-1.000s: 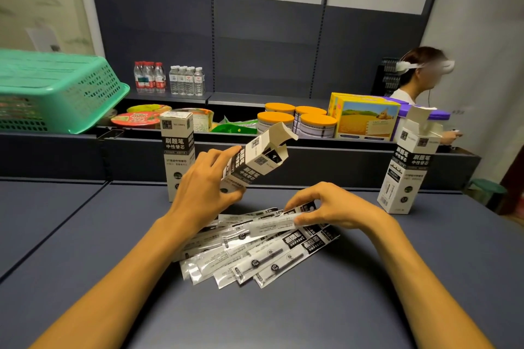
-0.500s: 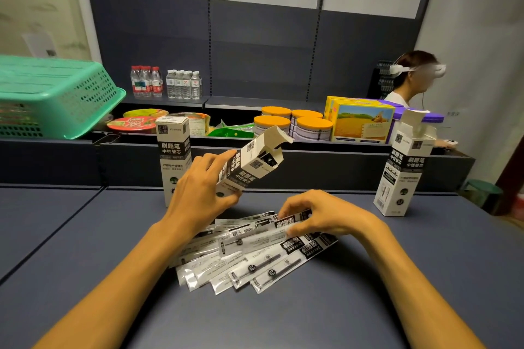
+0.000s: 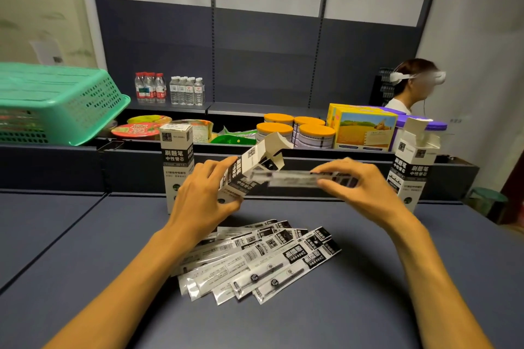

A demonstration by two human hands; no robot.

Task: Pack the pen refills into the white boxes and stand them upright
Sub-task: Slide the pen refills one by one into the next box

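My left hand (image 3: 202,197) grips a white box (image 3: 252,164) with black lettering, tilted, its open flaps pointing up and right. My right hand (image 3: 355,185) pinches a packet of pen refills (image 3: 292,177), blurred, held level with its left end at the box's mouth. Several more refill packets (image 3: 261,259) lie fanned on the dark table below my hands. A closed white box (image 3: 176,161) stands upright behind my left hand. Another white box (image 3: 414,160) stands upright at the right with its top flaps open.
A green plastic basket (image 3: 56,102) sits tipped on the ledge at left. Behind the ledge are water bottles (image 3: 170,89), instant-noodle bowls (image 3: 136,129), orange-lidded cans (image 3: 295,129) and a yellow carton (image 3: 365,129). A person wearing a headset (image 3: 411,85) stands at the back right.
My right hand has lifted a refill packet off the pile and carried it up to the open mouth of the box held in my left hand.
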